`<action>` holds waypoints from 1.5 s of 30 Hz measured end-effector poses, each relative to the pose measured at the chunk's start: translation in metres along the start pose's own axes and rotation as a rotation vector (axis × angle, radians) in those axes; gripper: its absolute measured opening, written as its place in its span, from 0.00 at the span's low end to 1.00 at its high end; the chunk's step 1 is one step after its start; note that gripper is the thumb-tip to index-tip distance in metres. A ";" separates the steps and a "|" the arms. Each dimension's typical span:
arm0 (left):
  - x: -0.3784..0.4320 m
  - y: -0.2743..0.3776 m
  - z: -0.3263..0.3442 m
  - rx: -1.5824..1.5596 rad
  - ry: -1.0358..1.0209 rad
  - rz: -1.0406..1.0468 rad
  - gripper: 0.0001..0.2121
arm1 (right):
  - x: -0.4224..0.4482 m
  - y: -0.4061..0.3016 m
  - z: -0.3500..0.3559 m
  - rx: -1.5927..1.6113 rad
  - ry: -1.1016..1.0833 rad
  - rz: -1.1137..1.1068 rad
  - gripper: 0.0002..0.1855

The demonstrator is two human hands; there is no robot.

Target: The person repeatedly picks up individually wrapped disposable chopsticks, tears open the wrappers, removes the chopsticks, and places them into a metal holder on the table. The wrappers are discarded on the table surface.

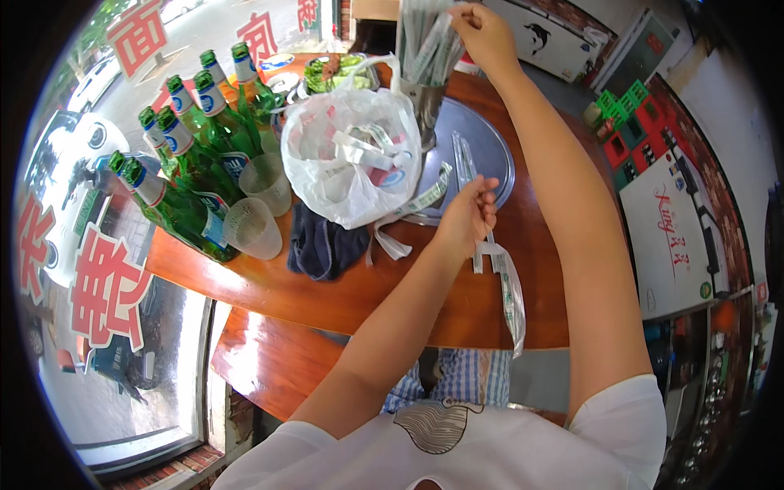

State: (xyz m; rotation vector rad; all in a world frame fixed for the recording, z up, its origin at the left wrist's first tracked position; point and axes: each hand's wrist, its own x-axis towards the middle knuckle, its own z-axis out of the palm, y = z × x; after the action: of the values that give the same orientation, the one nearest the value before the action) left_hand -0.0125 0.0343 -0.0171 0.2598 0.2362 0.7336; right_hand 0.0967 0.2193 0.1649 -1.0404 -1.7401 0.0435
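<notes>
My right hand [488, 37] reaches to the top of a tall metal holder [422, 104] packed with plastic-wrapped chopsticks [429, 52]. Its thumb and fingers pinch the upper end of one wrapped packet there. Lower down, my left hand [468, 211] hovers over the near edge of a round metal tray [487, 131], fingers curled. Narrow clear packets [463, 156] run up beyond that hand, and a printed plastic wrapper strip [509, 294] trails below it over the table edge. The palm hides whether it grips them. Beside the holder stands a white plastic bag [352, 177] containing torn wrappers.
Several green beer bottles [196, 159] crowd the table's window side, with plastic cups [253, 228] before them. A dark cloth [327, 242] lies near the bag. Behind is a dish of greens [340, 73]. Crates [634, 131] and a white chest freezer [667, 239] stand right.
</notes>
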 end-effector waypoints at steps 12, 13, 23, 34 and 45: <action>-0.014 -0.008 0.010 0.366 0.043 0.255 0.10 | -0.348 -0.150 -0.079 -0.350 -0.307 0.510 0.27; -0.017 -0.007 0.014 0.439 0.041 0.261 0.10 | -0.359 -0.142 -0.079 -0.351 -0.357 0.381 0.20; -0.029 -0.024 0.022 1.535 -0.039 0.447 0.17 | -0.298 -0.077 -0.108 -0.307 -0.184 0.368 0.07; -0.033 -0.038 0.036 1.163 0.025 0.183 0.13 | -0.301 -0.050 -0.113 -0.264 -0.210 0.269 0.09; -0.033 -0.018 0.030 1.244 0.116 0.213 0.11 | -0.300 -0.060 -0.116 -0.057 -0.246 0.377 0.05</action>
State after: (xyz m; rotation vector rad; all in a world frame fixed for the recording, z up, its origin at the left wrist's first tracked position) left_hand -0.0158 -0.0053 0.0093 1.4406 0.7738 0.7317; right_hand 0.1689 -0.0644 0.0192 -1.4430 -1.7458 0.3752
